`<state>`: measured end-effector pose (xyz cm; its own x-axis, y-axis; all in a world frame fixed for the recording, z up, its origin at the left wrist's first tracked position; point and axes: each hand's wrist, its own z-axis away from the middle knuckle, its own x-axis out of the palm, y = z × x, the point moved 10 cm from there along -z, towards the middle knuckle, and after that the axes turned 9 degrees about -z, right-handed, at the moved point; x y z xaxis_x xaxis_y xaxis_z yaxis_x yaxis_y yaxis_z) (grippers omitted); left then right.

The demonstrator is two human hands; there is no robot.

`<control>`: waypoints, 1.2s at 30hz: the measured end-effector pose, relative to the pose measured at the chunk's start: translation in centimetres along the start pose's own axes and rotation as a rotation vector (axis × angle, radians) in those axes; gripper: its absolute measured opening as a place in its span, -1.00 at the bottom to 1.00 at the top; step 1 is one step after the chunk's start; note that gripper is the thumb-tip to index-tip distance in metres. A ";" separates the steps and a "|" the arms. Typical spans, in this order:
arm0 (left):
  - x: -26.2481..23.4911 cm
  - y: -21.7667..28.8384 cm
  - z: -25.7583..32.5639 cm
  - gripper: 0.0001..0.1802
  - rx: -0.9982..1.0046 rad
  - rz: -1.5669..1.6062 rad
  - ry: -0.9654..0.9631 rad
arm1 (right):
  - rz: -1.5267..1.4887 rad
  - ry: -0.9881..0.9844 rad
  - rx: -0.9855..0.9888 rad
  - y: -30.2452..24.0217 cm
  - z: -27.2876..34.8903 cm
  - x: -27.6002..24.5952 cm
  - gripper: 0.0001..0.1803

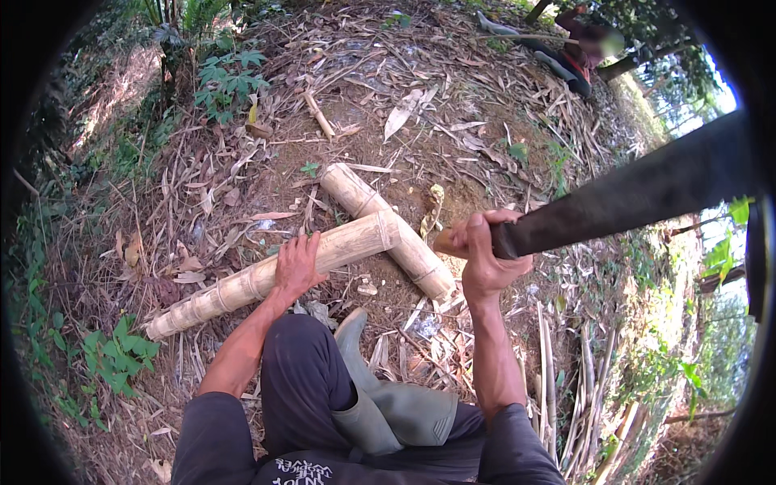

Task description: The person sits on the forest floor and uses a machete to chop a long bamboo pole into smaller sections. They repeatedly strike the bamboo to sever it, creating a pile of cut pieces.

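A thick, pale bamboo log [234, 288] slants from the lower left up to the middle, its far end resting across a second bamboo log [421, 263] on the ground. My left hand [297, 265] lies on the upper log with its fingers stretched over it. Raised to the right of the logs, my right hand [490, 257] is wrapped round the wooden handle of a machete [622, 198]. The wide dark blade points up and to the right, apart from the bamboo.
Dry leaves cover the sloping ground. My rubber boots [408, 412] are close below the logs. Thin canes [588, 388] lie at the right, and a leafy plant [119, 354] grows by the log's left end. Another person [574, 61] is at the far right among trees.
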<state>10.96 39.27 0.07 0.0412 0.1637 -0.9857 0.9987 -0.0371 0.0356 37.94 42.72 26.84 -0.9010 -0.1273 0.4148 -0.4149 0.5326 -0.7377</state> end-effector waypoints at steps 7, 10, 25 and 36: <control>-0.3 0.6 -1.1 0.15 -0.013 0.012 -0.087 | 1.226 -0.569 0.613 18.5 12.9 -19.0 -0.79; -1.1 -1.8 -0.4 0.15 -0.043 0.010 -0.111 | 1.048 -0.457 0.733 17.2 10.7 -13.7 -0.82; 0.7 1.2 2.5 0.14 -0.013 -0.033 -0.053 | 1.325 -0.536 0.842 16.8 15.2 -17.2 -0.70; -0.6 -0.7 -1.1 0.20 -0.050 0.316 -0.414 | 1.053 -0.356 0.870 14.9 14.8 -15.4 -0.76</control>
<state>10.23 40.24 0.82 0.3355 -0.2515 -0.9078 0.9400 0.0268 0.3400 43.79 40.25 1.57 -0.7629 -0.2704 -0.5872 0.6362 -0.1529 -0.7562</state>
